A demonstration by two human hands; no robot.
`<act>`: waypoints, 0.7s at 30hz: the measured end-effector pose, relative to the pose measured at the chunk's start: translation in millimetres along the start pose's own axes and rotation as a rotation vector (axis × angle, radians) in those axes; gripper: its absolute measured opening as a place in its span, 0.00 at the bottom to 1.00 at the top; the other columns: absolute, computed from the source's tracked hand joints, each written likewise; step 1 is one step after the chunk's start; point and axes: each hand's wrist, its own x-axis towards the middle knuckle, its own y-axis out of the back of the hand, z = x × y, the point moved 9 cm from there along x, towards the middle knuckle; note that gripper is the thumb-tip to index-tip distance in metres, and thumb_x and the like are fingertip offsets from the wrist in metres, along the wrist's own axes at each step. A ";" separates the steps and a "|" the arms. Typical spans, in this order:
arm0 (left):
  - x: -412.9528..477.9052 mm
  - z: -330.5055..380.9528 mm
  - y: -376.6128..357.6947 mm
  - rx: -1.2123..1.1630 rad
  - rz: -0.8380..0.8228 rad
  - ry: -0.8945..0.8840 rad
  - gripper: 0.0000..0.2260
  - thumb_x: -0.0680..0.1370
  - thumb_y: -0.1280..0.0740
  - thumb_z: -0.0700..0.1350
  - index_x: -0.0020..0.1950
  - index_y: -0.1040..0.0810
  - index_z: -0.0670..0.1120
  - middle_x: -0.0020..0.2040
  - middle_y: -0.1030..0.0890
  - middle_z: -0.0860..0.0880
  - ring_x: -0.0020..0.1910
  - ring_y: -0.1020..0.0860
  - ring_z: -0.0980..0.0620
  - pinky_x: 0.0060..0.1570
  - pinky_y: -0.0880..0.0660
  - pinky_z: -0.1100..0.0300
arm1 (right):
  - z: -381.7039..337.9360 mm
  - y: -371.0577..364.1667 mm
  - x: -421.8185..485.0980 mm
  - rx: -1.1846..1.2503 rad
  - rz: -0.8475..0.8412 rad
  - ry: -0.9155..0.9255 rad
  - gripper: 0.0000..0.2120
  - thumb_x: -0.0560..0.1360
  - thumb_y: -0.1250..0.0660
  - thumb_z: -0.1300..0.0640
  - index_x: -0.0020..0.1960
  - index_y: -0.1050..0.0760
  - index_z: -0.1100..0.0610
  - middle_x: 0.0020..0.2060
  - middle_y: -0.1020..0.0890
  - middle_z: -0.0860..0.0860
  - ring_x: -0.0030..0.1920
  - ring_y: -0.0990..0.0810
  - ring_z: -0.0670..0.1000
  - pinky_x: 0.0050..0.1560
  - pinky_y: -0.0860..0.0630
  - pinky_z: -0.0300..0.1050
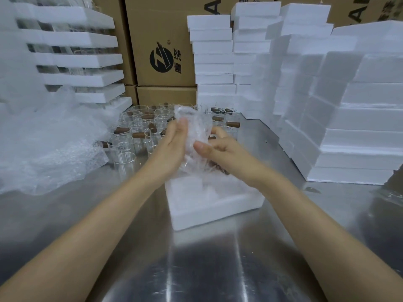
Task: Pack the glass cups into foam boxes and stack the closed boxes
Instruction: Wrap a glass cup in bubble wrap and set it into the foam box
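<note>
Both hands hold a glass cup wrapped in bubble wrap (196,131) above an open white foam box (209,210) on the steel table. My left hand (172,144) lies flat against the wrap's left side with straight fingers. My right hand (216,147) grips the right side, thumb in front and fingers curled behind. A brown wooden handle shows under the wrap near my right wrist. Several bare glass cups with brown handles (139,131) stand behind the hands.
A heap of bubble wrap (48,144) fills the left of the table. Stacks of foam boxes (357,131) rise on the right and behind (213,62). Foam trays with glasses (82,57) stand at the back left before cardboard cartons (161,51).
</note>
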 end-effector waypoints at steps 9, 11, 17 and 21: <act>8.5 -1.7 -11.9 -0.608 -0.187 0.156 0.29 0.77 0.46 0.65 0.69 0.30 0.47 0.63 0.20 0.45 0.59 0.20 0.44 0.57 0.22 0.52 | 11.8 55.7 -4.8 0.228 0.435 -0.072 0.29 0.74 0.36 0.35 0.34 0.25 0.62 0.33 0.28 0.55 0.23 0.35 0.44 0.25 0.39 0.37; 2.7 -0.3 -27.0 -0.522 -0.281 0.141 0.27 0.74 0.37 0.60 0.70 0.30 0.49 0.63 0.20 0.44 0.60 0.21 0.42 0.60 0.23 0.51 | 5.8 51.9 -5.3 0.175 0.451 0.007 0.27 0.77 0.38 0.41 0.24 0.28 0.54 0.28 0.26 0.44 0.21 0.34 0.43 0.22 0.37 0.36; 2.2 1.7 -20.6 -0.496 -0.221 0.080 0.29 0.69 0.26 0.50 0.68 0.30 0.46 0.62 0.20 0.47 0.60 0.20 0.49 0.60 0.23 0.49 | 3.4 44.3 -2.6 0.269 0.387 0.057 0.33 0.77 0.40 0.39 0.37 0.32 0.72 0.29 0.29 0.57 0.30 0.31 0.53 0.33 0.34 0.44; 4.1 0.6 -15.9 -0.456 -0.213 0.069 0.31 0.66 0.24 0.50 0.67 0.28 0.46 0.59 0.18 0.49 0.57 0.19 0.50 0.55 0.21 0.53 | 14.9 52.3 -1.0 0.474 0.440 -0.036 0.16 0.69 0.30 0.45 0.49 0.24 0.56 0.42 0.19 0.52 0.43 0.21 0.52 0.50 0.26 0.54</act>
